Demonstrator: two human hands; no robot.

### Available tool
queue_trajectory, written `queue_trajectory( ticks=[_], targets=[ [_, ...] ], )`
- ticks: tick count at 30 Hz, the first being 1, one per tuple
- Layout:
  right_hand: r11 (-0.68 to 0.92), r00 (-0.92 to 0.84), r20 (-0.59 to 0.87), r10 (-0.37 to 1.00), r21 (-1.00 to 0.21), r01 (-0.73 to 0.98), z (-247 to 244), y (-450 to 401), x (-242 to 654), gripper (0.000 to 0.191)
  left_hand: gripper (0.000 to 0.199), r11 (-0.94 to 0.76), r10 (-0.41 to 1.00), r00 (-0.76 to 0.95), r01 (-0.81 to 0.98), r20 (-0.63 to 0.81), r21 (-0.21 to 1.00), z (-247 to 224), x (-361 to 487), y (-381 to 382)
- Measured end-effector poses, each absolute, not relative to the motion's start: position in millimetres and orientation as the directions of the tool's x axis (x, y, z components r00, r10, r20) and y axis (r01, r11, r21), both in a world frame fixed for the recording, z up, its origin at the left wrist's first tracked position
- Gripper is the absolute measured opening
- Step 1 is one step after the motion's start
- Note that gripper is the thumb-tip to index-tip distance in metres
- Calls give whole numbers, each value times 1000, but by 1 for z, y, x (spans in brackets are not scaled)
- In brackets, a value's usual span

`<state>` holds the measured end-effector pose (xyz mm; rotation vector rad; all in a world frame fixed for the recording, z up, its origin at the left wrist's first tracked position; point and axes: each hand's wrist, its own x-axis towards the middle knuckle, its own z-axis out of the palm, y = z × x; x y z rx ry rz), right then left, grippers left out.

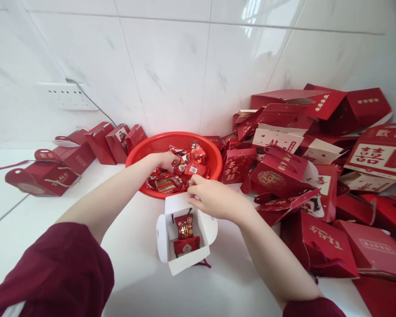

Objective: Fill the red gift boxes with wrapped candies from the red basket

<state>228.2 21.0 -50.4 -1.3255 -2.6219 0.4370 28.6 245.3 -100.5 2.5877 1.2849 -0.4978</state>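
Now your left hand (168, 162) reaches into the round red plastic basket (144, 149), fingers bent among small shiny red wrapped packets (198, 170); you can't tell from this view whether they grip one. Your right hand (213, 196) is half curled over the basket's near rim and the back flap of an open cardboard box with a white inside (188, 261); whether its fingertips pinch anything is hidden. That box stands on the white tabletop (135, 268) just in front of the basket, flaps spread, with two red packets (185, 226) in it. Dark red cardboard gift boxes stand to your left (100, 143), and more lie heaped to your right (277, 174).
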Motion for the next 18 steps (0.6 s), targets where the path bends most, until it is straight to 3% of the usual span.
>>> queue_trajectory(
  ticks=[4, 9, 11, 14, 18],
  targets=[
    [553, -568, 127, 813, -477, 684, -46, 28, 240, 21, 35, -607, 726, 600, 789, -337, 98, -74, 21, 237],
    [444, -373, 242, 896, -516, 732, -44, 40, 266, 22, 46, -606, 754, 634, 772, -174, 191, -38, 3, 180],
    [378, -323, 198, 925, -558, 739, -44, 49, 270, 24, 44, -615, 745, 660, 734, -91, 287, -36, 0, 141],
    [223, -241, 56, 969, -620, 752, -40, 74, 264, 26, 45, -604, 709, 700, 663, -82, 443, -47, 0, 88],
    [61, -156, -110, 982, -594, 802, -35, 123, 238, 21, 51, -596, 721, 681, 704, -128, 385, -62, 0, 59]
  ],
)
